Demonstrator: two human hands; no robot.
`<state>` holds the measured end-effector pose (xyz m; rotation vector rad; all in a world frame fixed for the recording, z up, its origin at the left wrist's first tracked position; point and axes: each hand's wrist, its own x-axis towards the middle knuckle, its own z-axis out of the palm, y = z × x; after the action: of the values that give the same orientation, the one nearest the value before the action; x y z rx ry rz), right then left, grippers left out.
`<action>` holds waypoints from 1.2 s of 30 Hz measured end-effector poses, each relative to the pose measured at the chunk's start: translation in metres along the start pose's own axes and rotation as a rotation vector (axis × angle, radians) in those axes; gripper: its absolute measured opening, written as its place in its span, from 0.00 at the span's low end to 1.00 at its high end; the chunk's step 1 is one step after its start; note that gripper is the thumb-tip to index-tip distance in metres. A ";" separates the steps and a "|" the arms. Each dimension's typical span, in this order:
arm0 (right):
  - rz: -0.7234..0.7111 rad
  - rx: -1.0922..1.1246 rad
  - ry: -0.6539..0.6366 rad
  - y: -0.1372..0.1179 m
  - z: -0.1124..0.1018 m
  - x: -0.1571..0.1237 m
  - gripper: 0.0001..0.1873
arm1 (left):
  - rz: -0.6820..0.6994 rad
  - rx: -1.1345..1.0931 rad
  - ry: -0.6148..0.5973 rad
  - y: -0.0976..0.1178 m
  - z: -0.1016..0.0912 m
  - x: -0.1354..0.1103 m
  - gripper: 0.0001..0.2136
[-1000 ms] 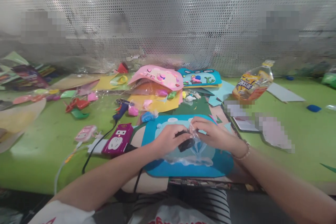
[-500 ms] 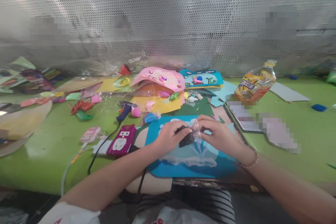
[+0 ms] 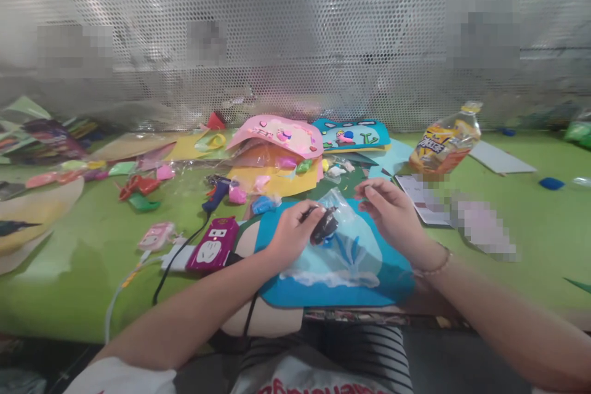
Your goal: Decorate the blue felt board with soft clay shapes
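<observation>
My left hand is closed on a small clear plastic bag holding a soft black lump that looks like modelling clay. The bag's loose end points up and away from me. To its right, my right hand hangs apart from the bag, thumb and fingertips pinched together; whatever they hold is too small to make out. Beneath both hands lies a blue sheet with a pale blue middle. On it are blue plant-like strands and a white strip along the bottom.
A purple power adapter, cables and a blue glue gun lie on the left. Behind are clay packets and decorated pink and blue sheets. A drink bottle and a phone stand and lie right.
My right hand has come off the plastic bag and moved right and slightly up. My left hand keeps the bag, now tilted, with its clear end spread out.
</observation>
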<state>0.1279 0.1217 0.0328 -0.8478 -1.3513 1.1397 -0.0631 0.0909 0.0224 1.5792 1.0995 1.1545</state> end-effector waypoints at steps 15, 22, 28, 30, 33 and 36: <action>0.172 -0.030 -0.234 0.010 -0.001 0.004 0.17 | 0.022 0.122 0.056 0.000 -0.005 0.008 0.11; 0.005 -0.662 -0.145 0.014 -0.024 0.027 0.20 | 0.036 0.088 0.022 -0.014 -0.002 0.011 0.19; -0.006 -0.998 -0.029 0.026 -0.065 0.055 0.14 | 0.029 0.005 0.035 -0.011 -0.007 0.014 0.13; -0.009 -1.080 0.003 0.025 -0.069 0.056 0.15 | 0.025 -0.011 0.032 -0.010 -0.007 0.013 0.13; -0.027 -1.164 0.029 0.019 -0.067 0.052 0.16 | 0.017 -0.038 0.030 -0.008 -0.008 0.012 0.13; -0.062 -1.183 -0.001 0.015 -0.057 0.047 0.15 | -0.004 -0.075 0.024 -0.007 -0.007 0.012 0.12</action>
<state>0.1762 0.1791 0.0269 -1.5896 -2.0285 0.1760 -0.0690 0.1048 0.0195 1.5086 1.0625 1.2013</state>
